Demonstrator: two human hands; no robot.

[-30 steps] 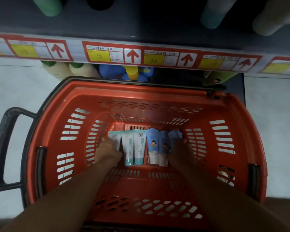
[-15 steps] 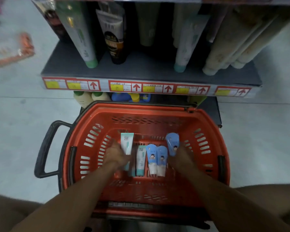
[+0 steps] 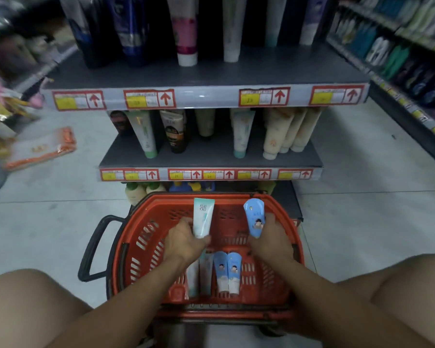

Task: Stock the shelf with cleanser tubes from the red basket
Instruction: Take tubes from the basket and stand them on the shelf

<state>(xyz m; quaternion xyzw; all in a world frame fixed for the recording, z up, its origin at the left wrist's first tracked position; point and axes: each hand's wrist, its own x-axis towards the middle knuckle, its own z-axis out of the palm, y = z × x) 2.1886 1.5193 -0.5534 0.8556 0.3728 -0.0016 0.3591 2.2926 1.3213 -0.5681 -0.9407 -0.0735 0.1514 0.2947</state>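
Note:
The red basket [image 3: 146, 237] stands on the floor in front of the shelf unit. My left hand [image 3: 183, 241] grips a white-and-teal cleanser tube [image 3: 203, 217], held upright above the basket. My right hand [image 3: 271, 241] grips a blue tube with a cartoon child [image 3: 254, 217], also raised. On the basket floor lie two pale teal tubes [image 3: 199, 275] and two blue tubes [image 3: 227, 270], side by side. The middle shelf [image 3: 211, 159] holds upright tubes with gaps between them.
The upper shelf [image 3: 206, 74] carries taller tubes and bottles. Price labels with red arrows line the shelf edges. A black basket handle [image 3: 91, 247] sticks out left. An orange packet [image 3: 42, 149] lies on the floor at left. More shelving [image 3: 399, 59] runs along the right.
Both hands have lifted out of the basket, each with a tube, from the basket floor to above its rim. The view has pulled back and tilted up toward the shelves.

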